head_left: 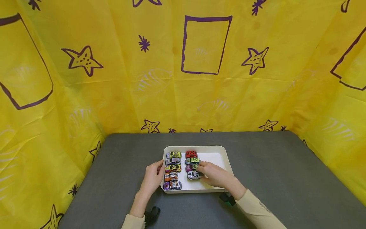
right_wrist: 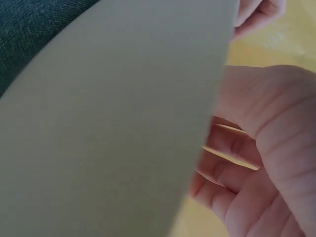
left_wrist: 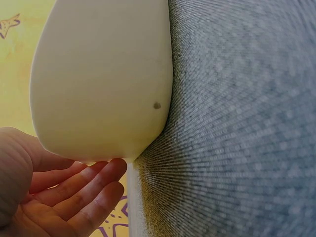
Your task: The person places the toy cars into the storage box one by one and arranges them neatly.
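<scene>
Inside a cream tray (head_left: 214,190), small toy cars form two columns. Several cars, among them a purple one (head_left: 172,185) in front and a yellow-green one (head_left: 173,154) at the back, line the left wall. The second column runs from a red car (head_left: 191,154) through a green car (head_left: 192,161) and a pink-purple car (head_left: 191,168) to a silver car (head_left: 193,175). My right hand (head_left: 215,174) pinches the silver car at its right end; its fingertips are hidden behind the wall in the right wrist view. My left hand (head_left: 152,177) rests loosely extended fingers against the tray's left wall.
The tray lies on a dark grey table (head_left: 263,165). Yellow cloth (head_left: 171,101) with purple starfish drawings hangs behind and at both sides. Dark wrist cameras sit below the left wrist (head_left: 154,214) and the right wrist (head_left: 227,198).
</scene>
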Action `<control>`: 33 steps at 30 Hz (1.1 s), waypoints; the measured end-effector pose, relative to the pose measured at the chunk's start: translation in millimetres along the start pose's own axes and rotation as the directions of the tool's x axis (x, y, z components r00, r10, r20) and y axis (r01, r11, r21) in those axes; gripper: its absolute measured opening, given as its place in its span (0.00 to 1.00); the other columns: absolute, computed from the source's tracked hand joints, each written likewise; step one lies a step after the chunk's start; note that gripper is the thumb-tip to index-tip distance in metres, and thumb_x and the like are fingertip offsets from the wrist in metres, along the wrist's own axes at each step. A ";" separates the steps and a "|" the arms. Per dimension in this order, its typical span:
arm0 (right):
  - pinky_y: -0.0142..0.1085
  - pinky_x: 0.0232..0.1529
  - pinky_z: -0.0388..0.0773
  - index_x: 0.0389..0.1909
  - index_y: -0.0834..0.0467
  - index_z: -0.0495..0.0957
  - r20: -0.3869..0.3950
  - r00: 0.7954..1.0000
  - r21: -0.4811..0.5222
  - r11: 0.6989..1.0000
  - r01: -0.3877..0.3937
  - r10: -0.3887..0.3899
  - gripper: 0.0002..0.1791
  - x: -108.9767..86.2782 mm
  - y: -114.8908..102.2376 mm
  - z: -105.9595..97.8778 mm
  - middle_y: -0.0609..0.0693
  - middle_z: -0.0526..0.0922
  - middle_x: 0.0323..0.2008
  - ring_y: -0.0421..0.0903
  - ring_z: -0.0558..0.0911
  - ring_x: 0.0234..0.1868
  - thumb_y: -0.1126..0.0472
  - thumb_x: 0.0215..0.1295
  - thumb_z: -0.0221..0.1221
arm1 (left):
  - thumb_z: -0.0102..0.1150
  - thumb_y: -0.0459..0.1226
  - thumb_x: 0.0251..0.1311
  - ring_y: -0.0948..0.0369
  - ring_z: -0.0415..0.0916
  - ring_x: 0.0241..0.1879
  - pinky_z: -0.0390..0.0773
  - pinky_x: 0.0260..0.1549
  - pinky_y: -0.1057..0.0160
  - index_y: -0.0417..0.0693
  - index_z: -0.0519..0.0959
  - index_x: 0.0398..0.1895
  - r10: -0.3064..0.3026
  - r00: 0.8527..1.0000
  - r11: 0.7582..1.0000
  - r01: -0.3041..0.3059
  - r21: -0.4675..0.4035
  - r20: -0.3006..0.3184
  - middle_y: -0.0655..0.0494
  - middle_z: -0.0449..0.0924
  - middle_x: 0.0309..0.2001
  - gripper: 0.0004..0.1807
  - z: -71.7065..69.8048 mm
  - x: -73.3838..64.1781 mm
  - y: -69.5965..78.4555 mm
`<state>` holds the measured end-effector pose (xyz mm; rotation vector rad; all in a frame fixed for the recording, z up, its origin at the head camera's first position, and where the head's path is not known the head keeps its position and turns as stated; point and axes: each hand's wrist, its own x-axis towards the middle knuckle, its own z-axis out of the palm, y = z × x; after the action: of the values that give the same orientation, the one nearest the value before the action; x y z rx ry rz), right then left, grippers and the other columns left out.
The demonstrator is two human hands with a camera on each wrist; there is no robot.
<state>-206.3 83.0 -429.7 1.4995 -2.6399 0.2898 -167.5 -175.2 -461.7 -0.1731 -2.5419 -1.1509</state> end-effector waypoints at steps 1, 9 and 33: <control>0.30 0.33 0.70 0.33 0.59 0.78 0.007 1.000 0.002 1.000 -0.004 0.004 0.09 0.8 0.1 1.0 0.46 0.73 0.28 0.39 0.69 0.28 0.68 0.50 0.64 | 0.55 0.24 0.56 0.59 0.76 0.26 0.76 0.23 0.66 0.23 0.75 0.46 0.000 1.000 1.000 0.000 -0.001 0.000 0.41 0.80 0.32 0.15 0.0 0.1 0.1; 0.30 0.31 0.70 0.31 0.60 0.77 0.011 1.000 -0.014 1.000 -0.002 0.002 0.08 4.7 -0.1 6.7 0.46 0.72 0.27 0.38 0.68 0.27 0.68 0.48 0.64 | 0.55 0.24 0.56 0.59 0.77 0.27 0.77 0.24 0.65 0.22 0.75 0.46 0.002 1.000 1.000 -0.002 -0.005 0.002 0.40 0.81 0.33 0.15 -0.1 0.3 0.7; 0.30 0.28 0.69 0.34 0.60 0.78 0.015 0.999 -0.057 0.998 -0.033 0.034 0.10 6.5 -5.8 14.2 0.47 0.70 0.28 0.38 0.67 0.24 0.67 0.48 0.66 | 0.55 0.24 0.57 0.59 0.76 0.27 0.76 0.24 0.66 0.23 0.75 0.47 -0.017 1.000 1.000 0.017 -0.011 0.009 0.40 0.80 0.33 0.15 -0.2 -0.4 1.2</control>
<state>-204.4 71.6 -441.8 1.4476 -2.6640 0.2047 -166.7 -174.5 -460.9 -0.1595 -2.5502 -1.1732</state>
